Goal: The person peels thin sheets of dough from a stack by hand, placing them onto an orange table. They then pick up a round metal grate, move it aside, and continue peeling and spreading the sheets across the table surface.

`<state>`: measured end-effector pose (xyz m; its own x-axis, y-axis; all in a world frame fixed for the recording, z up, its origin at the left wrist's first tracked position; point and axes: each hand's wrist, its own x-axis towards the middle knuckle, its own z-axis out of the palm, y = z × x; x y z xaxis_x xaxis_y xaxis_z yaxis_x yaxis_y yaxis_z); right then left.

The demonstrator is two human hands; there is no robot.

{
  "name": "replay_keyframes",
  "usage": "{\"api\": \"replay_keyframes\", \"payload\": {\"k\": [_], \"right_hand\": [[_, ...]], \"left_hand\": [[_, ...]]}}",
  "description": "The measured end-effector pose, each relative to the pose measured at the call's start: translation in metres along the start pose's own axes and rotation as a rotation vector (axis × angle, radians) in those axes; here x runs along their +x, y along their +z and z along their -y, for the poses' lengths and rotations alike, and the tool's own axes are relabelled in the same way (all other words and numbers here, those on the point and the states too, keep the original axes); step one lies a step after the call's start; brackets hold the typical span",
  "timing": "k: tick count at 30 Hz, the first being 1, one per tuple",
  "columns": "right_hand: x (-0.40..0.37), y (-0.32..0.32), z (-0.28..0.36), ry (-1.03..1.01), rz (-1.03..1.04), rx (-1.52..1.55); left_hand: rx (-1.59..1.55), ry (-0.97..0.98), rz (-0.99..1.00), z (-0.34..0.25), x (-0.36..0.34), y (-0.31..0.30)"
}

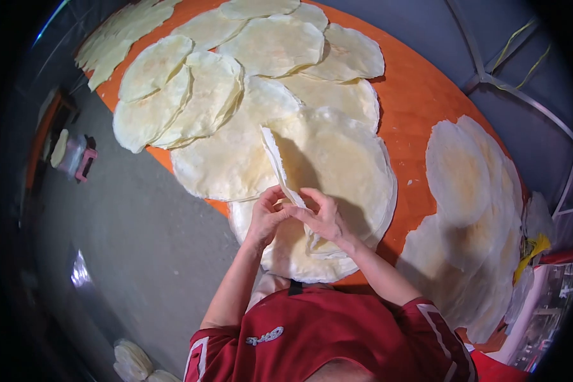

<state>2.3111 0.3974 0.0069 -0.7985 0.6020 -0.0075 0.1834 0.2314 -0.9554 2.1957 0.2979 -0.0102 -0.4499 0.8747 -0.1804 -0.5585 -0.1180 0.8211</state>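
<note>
Between my hands a thin pale flatbread sheet (275, 157) stands folded, its edge toward me. My left hand (267, 216) pinches it from the left side, fingers curled. My right hand (321, 215) grips the same sheet from the right, with thumb and fingers closed on its lower part. Directly beneath lies a stack of large round flatbread sheets (356, 172), cream-coloured with uneven rims. Another broad sheet (216, 169) spreads out to the left of my hands. The lower end of the folded sheet is partly hidden by my fingers.
Overlapping round sheets (274, 44) cover the far part of the orange table (404, 95). More thin sheets (458, 172) lie at the right edge, near a yellow item (536, 247). Grey floor (140, 235) runs along the left, with a pink object (86, 164) farther off.
</note>
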Motion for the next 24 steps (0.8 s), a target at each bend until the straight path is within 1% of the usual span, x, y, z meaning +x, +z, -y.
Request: {"api": "replay_keyframes", "payload": {"k": [2, 3, 4, 5, 6, 7, 8, 9, 10, 11, 12, 13, 14, 15, 16, 17, 18, 19, 20, 21, 22, 24], "right_hand": [[0.005, -0.009, 0.033, 0.167, 0.124, -0.086], [0.007, -0.011, 0.028, 0.166, 0.118, -0.085], [0.011, -0.011, 0.019, 0.231, 0.101, 0.050], [0.013, -0.011, 0.014, 0.295, 0.085, 0.186], [0.013, -0.010, 0.015, 0.292, 0.084, 0.187], [0.012, -0.005, 0.018, 0.305, -0.011, 0.351], [0.011, -0.001, 0.019, 0.317, -0.108, 0.514], [0.009, 0.002, 0.011, 0.317, -0.112, 0.517], [0.008, 0.007, -0.002, 0.296, -0.133, 0.377], [0.008, 0.010, -0.011, 0.275, -0.155, 0.238], [0.009, 0.009, -0.007, 0.274, -0.170, 0.243], [0.010, 0.003, 0.001, 0.256, -0.101, 0.105], [0.012, -0.008, 0.005, 0.245, -0.050, -0.037], [0.014, -0.022, 0.002, 0.220, -0.133, 0.081], [0.018, -0.042, -0.010, 0.238, -0.177, 0.305], [0.021, -0.068, -0.021, 0.242, -0.215, 0.531], [0.020, -0.105, -0.025, 0.207, -0.199, 0.482], [0.013, -0.141, -0.012, 0.166, -0.211, 0.583], [0.005, -0.178, -0.012, 0.200, -0.261, 0.467], [-0.009, -0.211, 0.001, 0.186, -0.277, 0.508], [-0.021, -0.247, -0.016, 0.162, -0.331, 0.511], [-0.056, -0.311, -0.022, 0.165, -0.441, 0.417]], "left_hand": [[0.035, 0.007, -0.006, 0.001, 0.001, 0.008], [0.071, 0.016, -0.019, 0.000, 0.001, 0.012], [0.075, 0.016, -0.015, -0.001, 0.001, 0.014], [0.065, -0.024, -0.104, -0.003, 0.001, 0.016], [0.054, -0.064, -0.196, -0.004, 0.001, 0.018], [0.056, -0.064, -0.195, -0.006, 0.002, 0.021], [0.197, -0.100, -0.263, -0.008, 0.005, 0.025], [0.340, -0.136, -0.329, -0.007, 0.007, 0.028], [0.343, -0.137, -0.324, -0.005, 0.008, 0.027], [0.368, -0.092, -0.350, -0.001, 0.009, 0.022], [0.396, -0.047, -0.368, 0.003, 0.010, 0.015], [0.487, 0.074, -0.423, 0.007, 0.009, 0.009], [0.421, 0.038, -0.445, 0.003, 0.006, 0.004], [0.226, -0.001, -0.410, 0.003, 0.005, -0.005], [0.195, -0.071, -0.356, 0.004, 0.004, -0.028], [-0.017, -0.046, -0.292, -0.005, 0.001, -0.020], [-0.081, -0.046, -0.320, -0.010, -0.003, -0.021], [-0.066, -0.032, -0.357, -0.017, -0.004, -0.018], [0.008, -0.029, -0.362, -0.023, -0.007, -0.028], [0.040, -0.018, -0.347, -0.027, -0.008, -0.032], [0.070, -0.002, -0.338, -0.031, -0.008, -0.037], [0.091, -0.023, -0.316, -0.036, -0.009, -0.058]]}}
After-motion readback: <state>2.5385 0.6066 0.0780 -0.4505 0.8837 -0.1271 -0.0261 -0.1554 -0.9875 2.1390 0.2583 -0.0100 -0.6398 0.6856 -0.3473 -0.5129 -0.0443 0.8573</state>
